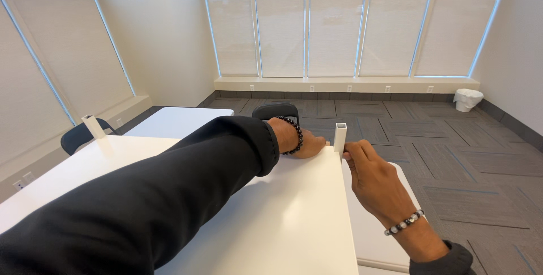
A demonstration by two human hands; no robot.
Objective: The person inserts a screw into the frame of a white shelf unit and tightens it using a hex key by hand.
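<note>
Bright room with blind-covered windows across the top of the frame and grey patterned carpet tiles [452, 156] filling the right half; large white flat-topped table [271, 218] spreading from lower left to centre, a second white table [175, 121] behind it at mid left, a lower white surface [373, 224] at lower right just beside the main table's edge; dark chair [79, 134] at far left, another dark chair back [275, 110] at centre, small white waste bin [468, 99] at upper right by the wall. Left hand [302, 142], in a black sleeve with a dark bead bracelet, lying at the table's far corner at centre frame, fingers mostly hidden, so closed or apart cannot be told. Right hand [370, 179], with a pale bead bracelet, at centre right, thumb and forefinger pinched together on the lower part of the small white square hollow post [340, 137] standing upright at that far table corner, open end up. Judged light, rigid and smooth, likely thin-walled plastic or metal; somewhat slippery on flat faces, best taken low across two opposite sides. A similar white post [93, 126] tilted at left.
</note>
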